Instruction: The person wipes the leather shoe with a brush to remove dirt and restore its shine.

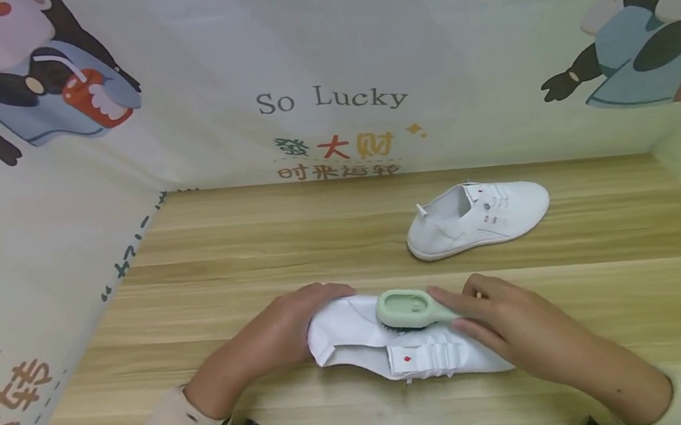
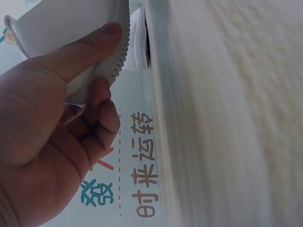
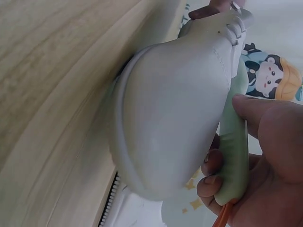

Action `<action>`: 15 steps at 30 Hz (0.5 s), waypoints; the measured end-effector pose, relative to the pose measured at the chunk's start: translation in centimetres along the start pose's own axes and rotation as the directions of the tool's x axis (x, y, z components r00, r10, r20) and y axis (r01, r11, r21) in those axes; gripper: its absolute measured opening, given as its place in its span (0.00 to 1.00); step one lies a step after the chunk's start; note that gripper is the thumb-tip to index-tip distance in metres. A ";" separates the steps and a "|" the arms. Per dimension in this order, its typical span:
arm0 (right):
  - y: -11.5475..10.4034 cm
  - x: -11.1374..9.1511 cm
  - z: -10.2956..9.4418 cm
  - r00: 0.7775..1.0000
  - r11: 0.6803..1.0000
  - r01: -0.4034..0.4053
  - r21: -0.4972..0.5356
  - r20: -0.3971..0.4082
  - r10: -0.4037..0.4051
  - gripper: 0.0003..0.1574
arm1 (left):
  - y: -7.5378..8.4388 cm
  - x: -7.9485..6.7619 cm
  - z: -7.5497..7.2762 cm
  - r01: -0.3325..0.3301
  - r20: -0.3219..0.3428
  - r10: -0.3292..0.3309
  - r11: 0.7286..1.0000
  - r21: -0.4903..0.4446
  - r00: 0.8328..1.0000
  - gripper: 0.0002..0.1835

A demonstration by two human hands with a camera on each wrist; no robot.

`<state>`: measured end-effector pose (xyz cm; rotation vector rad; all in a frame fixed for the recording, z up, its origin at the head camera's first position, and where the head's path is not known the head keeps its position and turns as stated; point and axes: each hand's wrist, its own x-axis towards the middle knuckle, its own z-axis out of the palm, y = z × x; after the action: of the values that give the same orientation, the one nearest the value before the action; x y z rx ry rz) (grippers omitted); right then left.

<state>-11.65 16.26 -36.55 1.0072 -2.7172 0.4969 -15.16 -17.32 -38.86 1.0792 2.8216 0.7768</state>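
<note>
A white lace-up shoe (image 1: 352, 322) lies tilted on the wooden table, its opening turned toward the near side. My left hand (image 1: 284, 329) grips it by the heel; in the left wrist view the thumb (image 2: 90, 47) presses along the ridged sole edge while fingers curl beneath. My right hand (image 1: 514, 326) holds a pale green brush (image 1: 409, 308) by its handle, with the dark bristles against the shoe's side, beside the laces. In the right wrist view the brush handle (image 3: 233, 156) lies within curled fingers, and an orange cord (image 3: 223, 215) hangs from its end.
A second white shoe (image 1: 490, 214) sits upright farther back on the wooden table (image 1: 257, 249), right of centre. A printed cloth (image 1: 322, 34) with cartoon figures and lettering stands as a wall at the back and along both sides.
</note>
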 end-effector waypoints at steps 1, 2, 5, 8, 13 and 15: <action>-0.1 0.1 0.1 1.000 1.000 0.000 0.003 0.004 0.000 0.30 | 0.0 0.0 0.0 0.000 0.000 0.000 1.000 0.001 1.000 0.35; -0.2 0.2 0.1 1.000 1.000 0.003 0.005 0.008 -0.003 0.30 | 0.0 0.0 0.0 0.000 -0.001 0.000 1.000 0.002 1.000 0.34; -0.5 0.4 0.3 1.000 1.000 0.004 0.010 0.016 -0.004 0.30 | 0.0 0.0 -0.1 0.001 -0.002 -0.001 1.000 0.002 1.000 0.35; -0.6 0.5 0.4 1.000 1.000 -0.003 0.008 0.021 0.003 0.30 | -0.1 0.0 -0.1 0.007 0.000 -0.007 1.000 0.003 1.000 0.36; 0.1 -0.6 -0.1 0.999 0.998 -0.050 -0.031 0.015 0.051 0.30 | -0.1 0.0 -0.1 0.022 0.016 -0.022 1.000 -0.005 1.000 0.37; 0.5 -1.2 -0.4 0.997 0.996 -0.075 -0.047 0.018 0.076 0.30 | -0.1 0.0 -0.1 0.028 0.016 -0.028 1.000 -0.011 0.999 0.37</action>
<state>-11.00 17.47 -36.66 0.9059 -2.7792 0.4361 -15.23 -17.39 -38.80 1.0370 2.8098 0.7770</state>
